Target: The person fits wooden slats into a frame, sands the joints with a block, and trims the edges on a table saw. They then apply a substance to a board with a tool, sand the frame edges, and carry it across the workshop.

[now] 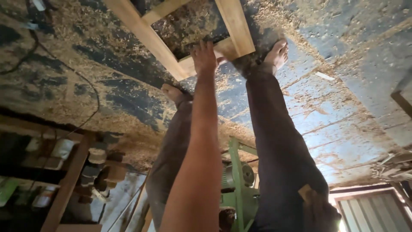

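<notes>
Fingers (201,50) of your left hand (205,58) press spread on the wooden frame (189,64), top centre, steadying it; your right hand (319,212) clasps a small block (305,192).

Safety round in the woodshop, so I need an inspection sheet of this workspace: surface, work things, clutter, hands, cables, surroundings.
Surface: floor, thickly strewn with sawdust.
Job's things: wooden frame, lying flat on the floor.
Clutter: pale sliver loose on the floor.
Hands: left hand on the frame's corner; right hand by the thigh, grip unclear.
Cables: black cable trailing across the floor.
Surroundings: bare foot beside the frame; green machine with a motor; wooden shelves.
</notes>
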